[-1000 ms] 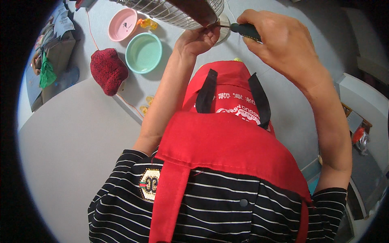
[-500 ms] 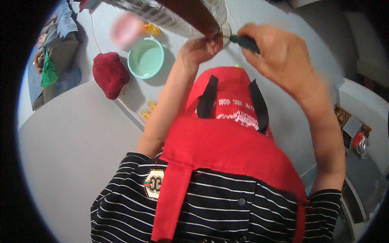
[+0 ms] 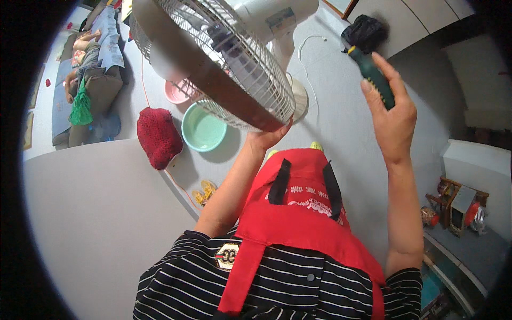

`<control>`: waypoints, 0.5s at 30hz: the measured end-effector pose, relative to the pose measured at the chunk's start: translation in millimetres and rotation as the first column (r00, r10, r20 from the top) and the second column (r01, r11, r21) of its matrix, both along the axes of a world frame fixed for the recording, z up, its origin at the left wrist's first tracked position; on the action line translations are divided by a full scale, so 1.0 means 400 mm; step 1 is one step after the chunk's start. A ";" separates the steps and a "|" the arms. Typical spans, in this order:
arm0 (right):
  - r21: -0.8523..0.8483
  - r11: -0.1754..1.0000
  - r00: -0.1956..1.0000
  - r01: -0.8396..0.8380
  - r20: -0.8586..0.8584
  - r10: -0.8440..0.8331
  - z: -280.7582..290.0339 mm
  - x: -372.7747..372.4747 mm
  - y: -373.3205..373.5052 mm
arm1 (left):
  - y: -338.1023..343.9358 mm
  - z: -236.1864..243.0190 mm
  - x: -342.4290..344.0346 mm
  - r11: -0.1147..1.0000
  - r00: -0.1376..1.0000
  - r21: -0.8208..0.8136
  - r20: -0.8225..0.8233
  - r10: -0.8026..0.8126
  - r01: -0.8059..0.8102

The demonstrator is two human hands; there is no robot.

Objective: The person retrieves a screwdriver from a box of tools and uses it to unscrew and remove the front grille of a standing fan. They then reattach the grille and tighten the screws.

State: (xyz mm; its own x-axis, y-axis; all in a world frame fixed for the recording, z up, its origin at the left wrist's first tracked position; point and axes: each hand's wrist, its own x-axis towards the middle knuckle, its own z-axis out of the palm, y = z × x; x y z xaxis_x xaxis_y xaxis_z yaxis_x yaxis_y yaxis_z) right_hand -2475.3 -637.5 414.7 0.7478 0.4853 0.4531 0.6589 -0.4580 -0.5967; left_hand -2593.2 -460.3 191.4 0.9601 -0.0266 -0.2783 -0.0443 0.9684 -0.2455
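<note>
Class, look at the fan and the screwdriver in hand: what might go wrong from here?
The left hand touches only the lower rim of the fan, so it might swing or tip if pushed.
The right hand holds the screwdriver away from the fan; it could slip and drop.
A white cord on the floor might catch a foot.
</note>
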 end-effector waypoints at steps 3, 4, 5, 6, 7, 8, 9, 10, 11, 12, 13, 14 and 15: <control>0.171 0.985 0.998 -0.029 -0.053 0.039 0.031 0.086 0.092 | 0.050 -0.028 0.049 0.959 0.989 0.243 -0.006 0.150 -0.144; 0.225 0.971 0.994 -0.078 -0.056 0.092 0.022 0.136 0.128 | 0.067 -0.078 0.079 0.916 0.982 0.353 0.041 0.186 -0.188; 0.188 0.980 0.994 -0.060 -0.082 0.077 0.046 0.144 0.176 | 0.089 -0.145 0.097 0.934 0.980 0.297 0.070 0.184 -0.197; 0.129 0.985 0.992 -0.114 -0.032 0.119 0.045 0.179 0.239 | 0.112 -0.169 0.090 0.925 0.970 0.294 0.085 0.227 -0.242; 0.222 0.941 0.965 -0.256 0.007 0.261 0.046 0.214 0.296 | 0.120 -0.166 0.082 0.911 0.963 0.312 0.081 0.258 -0.270; 0.213 0.953 0.972 -0.217 -0.040 0.230 0.027 0.253 0.351 | 0.118 -0.152 0.079 0.906 0.962 0.325 0.054 0.268 -0.271; 0.248 0.933 0.950 -0.262 -0.103 0.295 0.011 0.275 0.407 | 0.117 -0.138 0.063 0.896 0.955 0.340 0.030 0.295 -0.288; 0.182 0.952 0.949 -0.245 -0.153 0.274 0.003 0.301 0.443 | 0.113 -0.121 0.056 0.891 0.952 0.348 0.015 0.307 -0.293; 0.196 0.939 0.942 -0.283 -0.129 0.310 -0.018 0.328 0.475 | 0.112 -0.104 0.054 0.886 0.948 0.354 0.005 0.317 -0.298; 0.206 0.927 0.934 -0.312 -0.111 0.339 -0.026 0.342 0.491 | 0.106 -0.087 0.053 0.884 0.946 0.360 -0.011 0.324 -0.299; 0.210 0.918 0.913 -0.337 -0.165 0.373 -0.031 0.359 0.494 | 0.101 -0.078 0.057 0.883 0.944 0.361 -0.021 0.328 -0.299; 0.215 0.907 0.888 -0.361 -0.218 0.405 -0.033 0.379 0.492 | 0.099 -0.071 0.066 0.882 0.943 0.365 -0.028 0.332 -0.300; 0.227 0.892 0.852 -0.391 -0.277 0.444 -0.036 0.385 0.499 | 0.100 -0.059 0.064 0.877 0.938 0.370 -0.040 0.344 -0.306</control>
